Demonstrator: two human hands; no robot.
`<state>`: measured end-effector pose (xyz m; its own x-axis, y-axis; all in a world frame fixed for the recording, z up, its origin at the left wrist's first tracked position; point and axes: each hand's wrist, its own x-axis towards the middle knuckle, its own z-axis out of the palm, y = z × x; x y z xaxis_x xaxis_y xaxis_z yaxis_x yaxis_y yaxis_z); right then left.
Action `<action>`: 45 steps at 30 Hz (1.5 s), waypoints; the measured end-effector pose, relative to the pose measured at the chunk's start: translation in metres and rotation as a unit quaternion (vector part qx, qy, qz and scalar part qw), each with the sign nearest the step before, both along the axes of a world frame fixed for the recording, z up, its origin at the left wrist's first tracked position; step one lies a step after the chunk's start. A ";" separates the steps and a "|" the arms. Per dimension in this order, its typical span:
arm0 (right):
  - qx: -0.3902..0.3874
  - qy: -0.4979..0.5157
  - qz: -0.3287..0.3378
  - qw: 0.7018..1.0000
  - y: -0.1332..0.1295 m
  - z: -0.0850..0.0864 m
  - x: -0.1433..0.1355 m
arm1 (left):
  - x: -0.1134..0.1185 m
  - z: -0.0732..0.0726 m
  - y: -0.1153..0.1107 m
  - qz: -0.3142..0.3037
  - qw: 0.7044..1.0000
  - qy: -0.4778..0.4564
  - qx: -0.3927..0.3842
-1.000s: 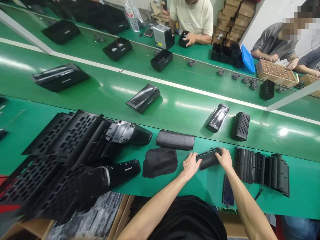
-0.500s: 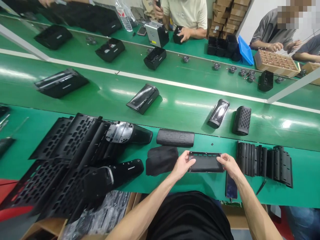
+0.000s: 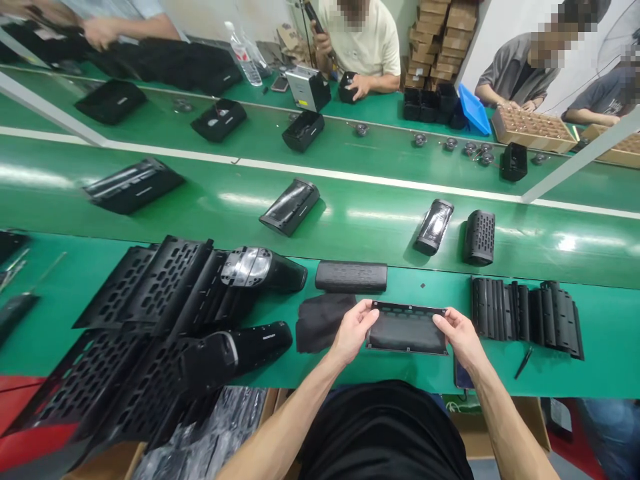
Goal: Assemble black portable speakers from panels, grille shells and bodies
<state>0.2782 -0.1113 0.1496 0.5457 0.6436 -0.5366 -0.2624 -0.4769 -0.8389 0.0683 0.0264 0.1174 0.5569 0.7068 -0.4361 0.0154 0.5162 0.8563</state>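
Note:
Both hands hold a black speaker grille [image 3: 407, 330] just above the green bench, its inner side with dark mesh facing up. My left hand [image 3: 356, 328] pinches its left end between thumb and fingers. At the right end, my right hand [image 3: 460, 332] grips the same way. Beside my left hand lies a folded black cloth [image 3: 320, 323]. Behind the cloth and grille rests a closed-looking black grille cover [image 3: 351, 276]. A row of stacked curved black panels [image 3: 525, 317] stands to the right of my right hand.
Perforated black grilles [image 3: 155, 287] are piled on the left, beside black speaker housings [image 3: 263, 340]. A phone [image 3: 463, 375] and a small black pen-like tool [image 3: 523, 363] lie near the front edge. Speaker bodies [image 3: 290, 207] sit on the green conveyor [image 3: 360, 233]. Co-workers sit opposite.
The grille has tilted so more of its mesh side faces me, with both hands still on its ends. The camera view has shifted slightly upward.

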 end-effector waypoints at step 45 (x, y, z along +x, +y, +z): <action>0.074 0.058 -0.062 0.994 -0.021 -0.006 -0.002 | -0.019 0.007 0.011 -0.082 0.981 -0.117 -0.130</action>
<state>0.2763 -0.1322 0.1439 0.5659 0.6520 -0.5046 -0.4109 -0.3075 -0.8583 0.0492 0.0370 0.1240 0.7605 0.4810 -0.4363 -0.0644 0.7244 0.6863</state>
